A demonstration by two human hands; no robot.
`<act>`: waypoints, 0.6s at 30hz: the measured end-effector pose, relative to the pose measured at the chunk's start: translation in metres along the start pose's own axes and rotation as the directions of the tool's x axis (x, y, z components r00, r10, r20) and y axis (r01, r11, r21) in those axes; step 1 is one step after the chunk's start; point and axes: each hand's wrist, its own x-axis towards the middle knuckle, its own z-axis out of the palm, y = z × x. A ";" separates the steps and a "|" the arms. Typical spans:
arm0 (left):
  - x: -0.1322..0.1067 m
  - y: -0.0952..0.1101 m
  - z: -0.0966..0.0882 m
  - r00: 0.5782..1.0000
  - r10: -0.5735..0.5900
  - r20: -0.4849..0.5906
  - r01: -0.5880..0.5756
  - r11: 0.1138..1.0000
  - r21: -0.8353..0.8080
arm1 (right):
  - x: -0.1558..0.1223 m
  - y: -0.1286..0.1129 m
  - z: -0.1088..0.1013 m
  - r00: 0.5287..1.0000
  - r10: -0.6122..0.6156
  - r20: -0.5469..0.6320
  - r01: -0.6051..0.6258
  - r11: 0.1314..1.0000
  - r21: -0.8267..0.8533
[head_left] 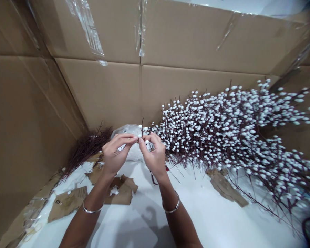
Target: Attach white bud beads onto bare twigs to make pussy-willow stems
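Note:
Both hands meet in front of me above the white table. My right hand (155, 153) is closed, thumb and fingers pinching a thin dark brown twig (142, 124) that stands roughly upright. A few small white berries (140, 136) sit on or beside this twig. My left hand (116, 151) is pinched closed with its fingertips at the twig, close to the berries; what lies between them is too small to make out. Just behind the hands is a clear plastic bag (129, 130), partly hidden by them.
A large heap of white-berried branches (217, 127) fills the right side. Bare dark twigs (89, 148) lie in a bundle at the left. Cardboard walls (105, 89) enclose the back and left. Torn cardboard pieces (67, 204) are scattered on the white table (196, 210).

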 end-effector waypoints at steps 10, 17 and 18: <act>0.000 -0.003 0.004 1.000 -0.007 -0.019 0.007 1.000 -0.019 | 0.002 0.002 0.001 1.000 0.009 0.015 -0.009 1.000 0.012; 0.002 -0.004 0.008 0.999 -0.043 -0.004 0.043 0.999 -0.021 | 0.006 0.005 -0.005 0.982 0.165 0.096 -0.173 0.982 0.074; 0.002 -0.002 0.008 0.998 -0.063 0.004 0.064 0.998 -0.031 | 0.008 0.006 -0.007 0.974 0.197 0.114 -0.208 0.973 0.095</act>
